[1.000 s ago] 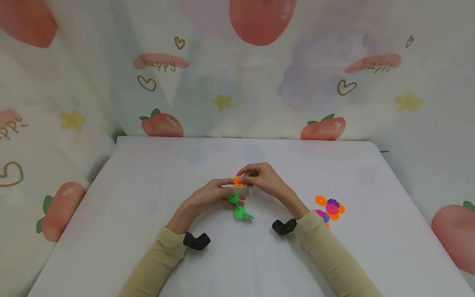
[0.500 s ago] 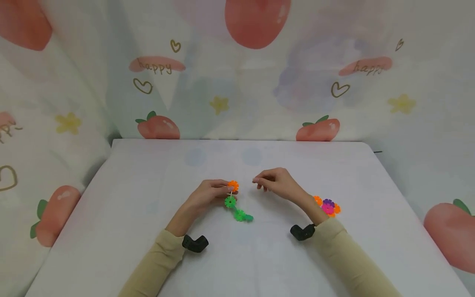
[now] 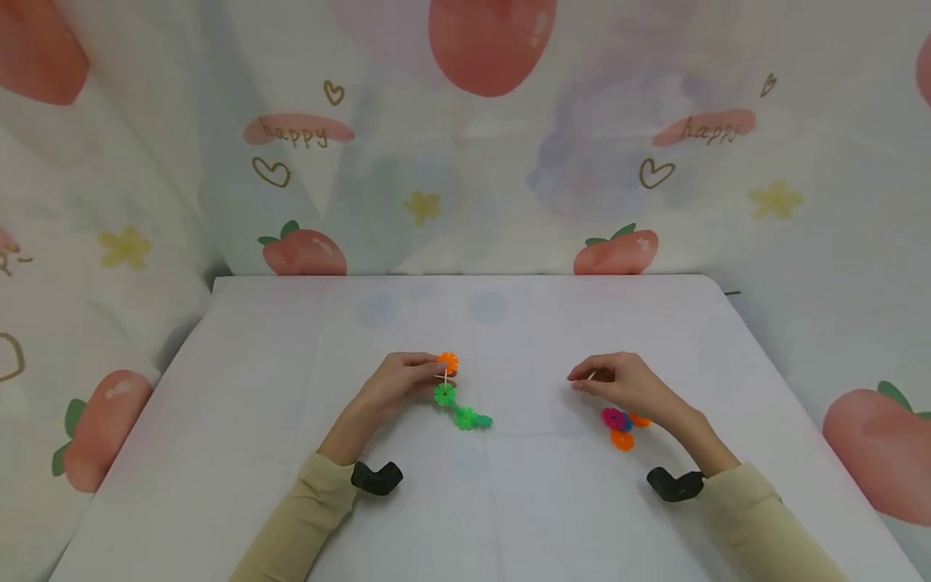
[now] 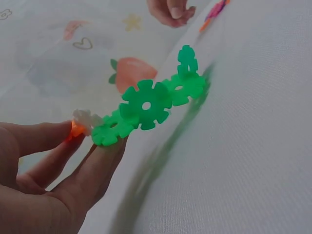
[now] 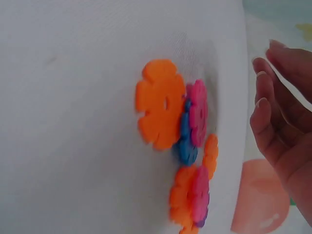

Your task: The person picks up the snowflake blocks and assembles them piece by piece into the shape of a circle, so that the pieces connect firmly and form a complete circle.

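My left hand [image 3: 393, 388] pinches one end of a chain of interlocking snowflake discs, at an orange disc [image 3: 448, 363]. Beside it is a white disc [image 4: 87, 118], edge-on in the head view. Several green discs [image 4: 146, 105] slot together and trail off to the right over the table. My right hand [image 3: 629, 384] holds nothing; its fingers are loosely bent, just above and beyond a pile of loose discs. An orange disc [image 5: 161, 105], a blue disc [image 5: 185, 136] and a pink disc [image 5: 199, 114] lie in that pile. The hand hides part of it in the head view.
A white cloth covers the table [image 3: 494, 517]. Behind it hangs a printed backdrop [image 3: 480, 162] with fruit, hearts and stars. Each wrist carries a black camera mount, such as the left mount [image 3: 377, 478] and right mount [image 3: 675, 485].
My right hand has let go of the orange disc and moved right to the pile. The left hand keeps its hold on the chain, nearly in place. The view has shifted slightly.
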### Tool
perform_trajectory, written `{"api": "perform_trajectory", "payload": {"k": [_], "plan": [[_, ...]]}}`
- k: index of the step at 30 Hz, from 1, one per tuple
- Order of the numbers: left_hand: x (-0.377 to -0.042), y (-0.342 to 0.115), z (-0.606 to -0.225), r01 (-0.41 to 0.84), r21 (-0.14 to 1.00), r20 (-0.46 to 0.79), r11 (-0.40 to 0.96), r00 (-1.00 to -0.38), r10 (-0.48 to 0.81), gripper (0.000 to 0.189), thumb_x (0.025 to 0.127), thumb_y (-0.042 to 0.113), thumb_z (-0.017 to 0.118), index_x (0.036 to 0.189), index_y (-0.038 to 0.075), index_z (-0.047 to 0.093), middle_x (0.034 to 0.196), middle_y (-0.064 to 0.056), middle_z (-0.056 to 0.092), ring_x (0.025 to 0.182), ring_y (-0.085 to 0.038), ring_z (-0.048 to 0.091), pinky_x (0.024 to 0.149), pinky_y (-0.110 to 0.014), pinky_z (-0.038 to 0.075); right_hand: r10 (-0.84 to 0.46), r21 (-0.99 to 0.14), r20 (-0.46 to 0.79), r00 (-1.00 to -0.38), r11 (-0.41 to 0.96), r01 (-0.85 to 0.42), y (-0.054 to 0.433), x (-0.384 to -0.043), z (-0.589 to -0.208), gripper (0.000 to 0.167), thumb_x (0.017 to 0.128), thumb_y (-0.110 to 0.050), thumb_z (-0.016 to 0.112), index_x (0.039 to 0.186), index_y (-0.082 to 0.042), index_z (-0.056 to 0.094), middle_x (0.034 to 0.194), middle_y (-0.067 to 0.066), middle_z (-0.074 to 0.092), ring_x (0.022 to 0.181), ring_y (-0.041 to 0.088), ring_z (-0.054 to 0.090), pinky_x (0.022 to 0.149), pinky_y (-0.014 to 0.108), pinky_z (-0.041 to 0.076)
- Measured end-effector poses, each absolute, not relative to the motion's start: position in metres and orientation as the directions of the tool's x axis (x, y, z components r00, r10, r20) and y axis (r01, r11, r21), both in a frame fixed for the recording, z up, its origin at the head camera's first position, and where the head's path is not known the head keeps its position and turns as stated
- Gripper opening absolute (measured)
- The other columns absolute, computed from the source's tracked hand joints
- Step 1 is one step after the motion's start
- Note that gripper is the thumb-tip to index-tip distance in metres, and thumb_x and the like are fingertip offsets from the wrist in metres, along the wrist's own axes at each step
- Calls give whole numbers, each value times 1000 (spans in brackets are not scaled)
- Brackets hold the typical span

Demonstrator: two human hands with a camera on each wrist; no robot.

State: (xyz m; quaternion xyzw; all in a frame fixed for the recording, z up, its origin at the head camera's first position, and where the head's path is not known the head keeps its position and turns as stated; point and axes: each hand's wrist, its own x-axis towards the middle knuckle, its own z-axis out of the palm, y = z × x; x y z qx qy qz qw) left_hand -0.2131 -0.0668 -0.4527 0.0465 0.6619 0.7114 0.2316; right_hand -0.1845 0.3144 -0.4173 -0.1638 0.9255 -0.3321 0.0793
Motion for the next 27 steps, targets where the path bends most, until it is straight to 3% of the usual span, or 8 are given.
{"api": "perform_trajectory", "payload": {"k": [7,15,20,27], "plan": [[-214,-66,-454,-291,956,-255,-39,-888,383,31,101,8,64,125,-11,64,110,-14,75,95,-19,77,89,-27,61,-322,-629,-112,-940,755,-183,344,-171,-421,13,93,-17,77,104,-9,78,97,1,74,81,10,63,72,20,56],[-214,-66,-453,-287,956,-243,-56,-887,393,32,101,8,63,126,-12,62,114,-17,74,99,-23,76,91,-31,61,-309,-603,-201,-930,787,-131,357,-165,-428,26,87,-21,83,106,-5,75,91,-1,69,82,15,60,68,20,52],[-214,-67,-454,-282,957,-236,-62,-888,393,31,101,7,63,127,-11,62,116,-17,74,99,-22,77,91,-29,60,-311,-569,-167,-936,806,-166,354,-168,-429,23,83,-25,86,94,-10,73,79,-3,61,73,13,54,63,22,46],[-216,-68,-458,-277,959,-234,-53,-887,398,29,102,9,63,124,-10,64,115,-18,74,96,-21,77,90,-29,60,-298,-625,-107,-949,762,-169,338,-173,-432,14,90,-18,80,95,-10,70,82,-2,64,74,13,58,65,21,53]]}}
